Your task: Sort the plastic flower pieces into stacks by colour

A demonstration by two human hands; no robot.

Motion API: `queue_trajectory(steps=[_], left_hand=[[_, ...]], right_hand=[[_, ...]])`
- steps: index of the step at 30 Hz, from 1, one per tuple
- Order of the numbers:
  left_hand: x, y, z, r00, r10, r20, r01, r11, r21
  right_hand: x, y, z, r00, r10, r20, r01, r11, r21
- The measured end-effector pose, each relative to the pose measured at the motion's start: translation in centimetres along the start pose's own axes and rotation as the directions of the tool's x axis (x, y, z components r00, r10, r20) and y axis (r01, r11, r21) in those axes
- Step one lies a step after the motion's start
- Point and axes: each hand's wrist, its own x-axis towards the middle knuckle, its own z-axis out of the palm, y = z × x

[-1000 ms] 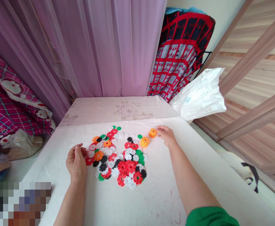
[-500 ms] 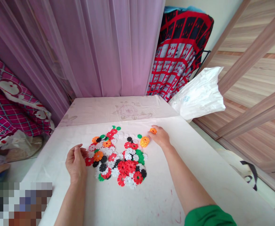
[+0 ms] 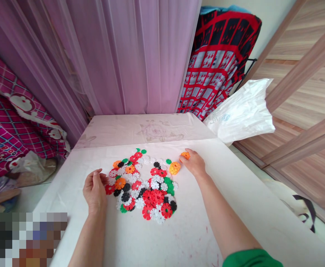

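My right hand (image 3: 194, 163) is closed on an orange snowflake disc (image 3: 185, 155), a flat round piece with a notched rim, at the right of the pile. Just left of it lies a small stack of yellow-orange discs (image 3: 175, 168). My left hand (image 3: 94, 189) rests at the pile's left side, its fingers loosely curved and apart, with nothing visible in them. Nearest to it are a red disc (image 3: 109, 189) and an orange disc (image 3: 120, 183). Between both hands spreads a pile of red, white, black, green and orange discs, such as a red one (image 3: 166, 210).
The discs lie on a table with a pale cloth (image 3: 140, 244). A white plastic bag (image 3: 243, 111) stands at its far right corner. Purple curtains (image 3: 140, 55) hang behind, a red patterned cloth (image 3: 215, 66) beside them. Wooden cabinet doors (image 3: 304, 92) are at the right.
The whole view has shifted slightly, so everything appears a little further right. The right hand still holds the orange disc, and the left hand keeps its place beside the pile.
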Motion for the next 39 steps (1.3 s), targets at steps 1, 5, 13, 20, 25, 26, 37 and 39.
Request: queue_trajectory(steps=[1, 5, 13, 20, 25, 26, 37, 39], left_hand=[[0.0, 0.0, 0.0, 1.000, -0.002, 0.003, 0.002, 1.000, -0.001], [0.0, -0.1, -0.1, 1.000, -0.009, 0.005, 0.009, 1.000, 0.017], [0.4, -0.6, -0.4, 1.000, 0.013, -0.009, -0.013, 0.999, -0.036], [0.7, -0.6, -0.4, 0.999, -0.025, -0.047, 0.019, 0.992, -0.121], [0.6, -0.3, -0.2, 0.997, -0.055, -0.052, 0.046, 0.986, -0.160], [0.6, -0.3, -0.2, 0.997, -0.052, -0.049, 0.044, 0.986, -0.161], [0.4, -0.3, -0.1, 0.998, -0.048, -0.046, 0.040, 0.987, -0.157], [0.4, -0.3, -0.1, 0.998, -0.045, -0.046, 0.038, 0.988, -0.149]], right_hand=[[0.0, -0.1, -0.2, 1.000, -0.010, -0.025, 0.010, 1.000, 0.009], [-0.7, -2.3, -0.9, 0.975, -0.158, -0.155, 0.173, 0.981, 0.090], [-6.4, -13.9, 2.5, 0.645, -0.757, 0.111, 0.721, 0.649, 0.243], [-8.0, -16.7, 5.3, 0.755, -0.627, 0.191, 0.631, 0.774, 0.047], [-7.2, -16.0, 4.9, 0.796, -0.561, 0.224, 0.575, 0.818, 0.005], [-7.2, -16.1, 4.8, 0.801, -0.552, 0.232, 0.568, 0.823, -0.003], [-6.6, -18.4, 4.7, 0.824, -0.448, 0.346, 0.478, 0.878, -0.001], [-6.5, -18.6, 4.7, 0.827, -0.437, 0.354, 0.473, 0.881, -0.015]])
